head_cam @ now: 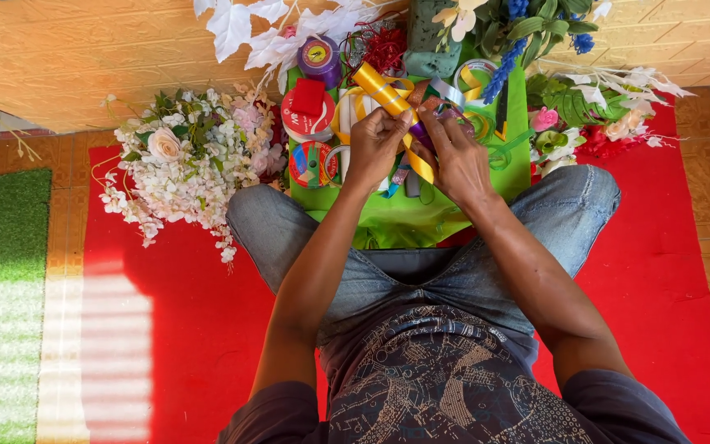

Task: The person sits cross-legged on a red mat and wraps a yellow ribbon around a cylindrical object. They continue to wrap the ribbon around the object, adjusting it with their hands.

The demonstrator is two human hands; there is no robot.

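**A:** What are the hands doing?

**B:** Both are up at twelve o'clock, over the green cloth. The left hand is closed, fingertips pinching a gold ribbon near where it folds. The right hand is also closed in a pinch, on a dark purple strip and a reddish-brown patterned ribbon end just beside the left fingertips. The two hands almost touch.

**A:** How would that gold ribbon handle?

**B:** Light, glossy, probably slippery, I'd judge. It looks stiff enough to hold a loop yet easy to crease. Best gripped flat between thumb and forefinger close to the fold, as the left hand has it; the loose tail hangs toward six o'clock between the hands.

**A:** And around them?

**B:** Just beyond the left hand, at ten o'clock, lie ribbon spools: a red-and-white one with a small red block on it, another below it, and a purple one farther up. A green foam block sits at twelve. At nine o'clock, a bunch of white and pink artificial flowers rests on the red mat. At two o'clock, more artificial flowers and fern leaves. The person sits cross-legged in jeans.
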